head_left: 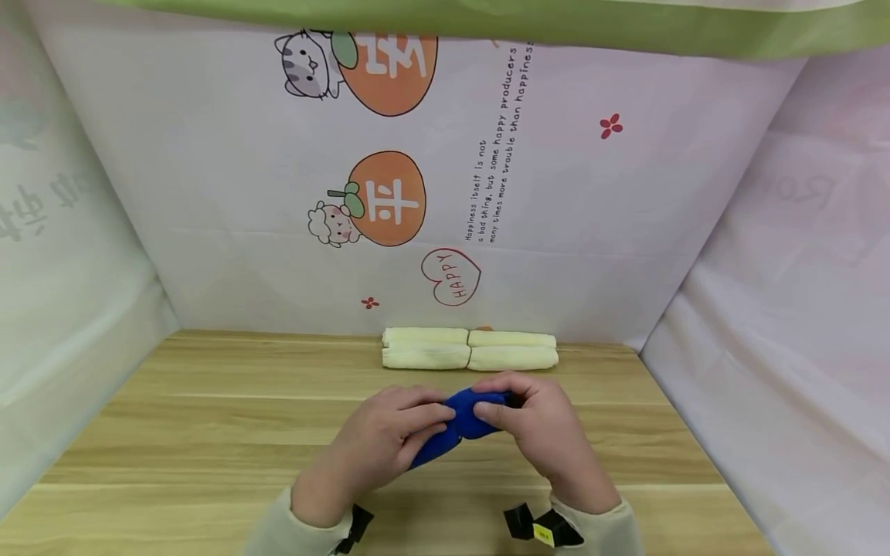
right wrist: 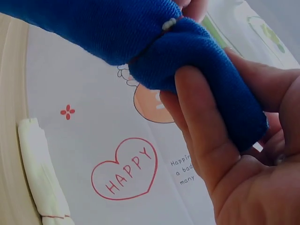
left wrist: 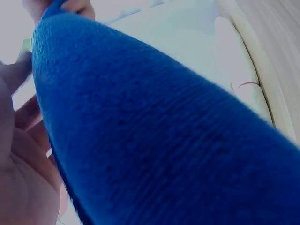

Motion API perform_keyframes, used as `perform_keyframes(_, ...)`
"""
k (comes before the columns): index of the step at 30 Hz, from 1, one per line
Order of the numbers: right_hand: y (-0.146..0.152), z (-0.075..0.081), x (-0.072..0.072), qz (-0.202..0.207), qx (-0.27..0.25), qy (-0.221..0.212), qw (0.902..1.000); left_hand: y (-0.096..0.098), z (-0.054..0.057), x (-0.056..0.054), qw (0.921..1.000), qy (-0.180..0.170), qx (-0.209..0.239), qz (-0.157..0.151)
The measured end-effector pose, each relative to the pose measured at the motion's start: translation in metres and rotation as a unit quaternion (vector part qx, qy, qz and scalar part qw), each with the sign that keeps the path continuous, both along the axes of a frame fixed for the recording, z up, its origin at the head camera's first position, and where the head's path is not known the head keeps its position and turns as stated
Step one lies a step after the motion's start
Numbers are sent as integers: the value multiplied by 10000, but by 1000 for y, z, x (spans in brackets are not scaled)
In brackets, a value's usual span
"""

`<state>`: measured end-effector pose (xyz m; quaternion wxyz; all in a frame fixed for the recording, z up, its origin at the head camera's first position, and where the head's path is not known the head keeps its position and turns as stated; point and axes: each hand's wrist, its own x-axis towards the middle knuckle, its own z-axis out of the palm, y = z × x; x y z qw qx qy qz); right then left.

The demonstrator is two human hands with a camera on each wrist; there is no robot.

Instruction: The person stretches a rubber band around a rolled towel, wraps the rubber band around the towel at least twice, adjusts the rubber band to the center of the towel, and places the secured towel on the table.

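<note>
Both hands hold a rolled blue towel above the table. A thin dark hair tie with a small pale bead or knot cinches it near the middle. My left hand grips the lower left end, its fingertips close to the cinch. In the left wrist view the towel fills most of the picture and hides part of that hand. At the other end, my right hand pinches the towel between thumb and fingers. The right wrist view has this end of the roll lying across the fingers.
Two pale yellow cloth rolls, banded around the middle, lie side by side at the back of the wooden table. A white printed sheet rises behind them. White sheets also hang at both sides.
</note>
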<state>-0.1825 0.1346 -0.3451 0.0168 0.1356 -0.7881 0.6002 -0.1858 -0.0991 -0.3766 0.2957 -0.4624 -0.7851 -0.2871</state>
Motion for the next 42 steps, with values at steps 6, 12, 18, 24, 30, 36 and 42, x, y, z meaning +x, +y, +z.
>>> perform_keyframes(6, -2, 1, 2, -118, -176, -315, 9993, 4, 3, 3, 9997, 214, -142, 9)
perform_keyframes(12, -5, 3, 2, -692, -103, -508, 9963, -1, 2, 1, 9980, -352, -398, -335)
perform_keyframes(18, -7, 2, 0, -867, -572, -611, 9927, -1, 1, 2, 9960, -769, -379, 246)
perform_keyframes(24, -8, 2, 1, -295, -712, -792, 9939, 8, 0, 4, 9924, -1050, -324, 560)
perform_keyframes(30, 1, -1, 1, 554, 663, 846, 9927, 2, 0, 2, 9863, -1584, -148, 432)
perform_keyframes(36, 2, -1, 1, -144, 694, 881, 9936, -2, -1, 0, 9888, -1466, -41, -274)
perform_keyframes(42, 2, 2, 1, -429, 319, 134, 9985, -2, -3, 0, 9929, -1125, -97, -381)
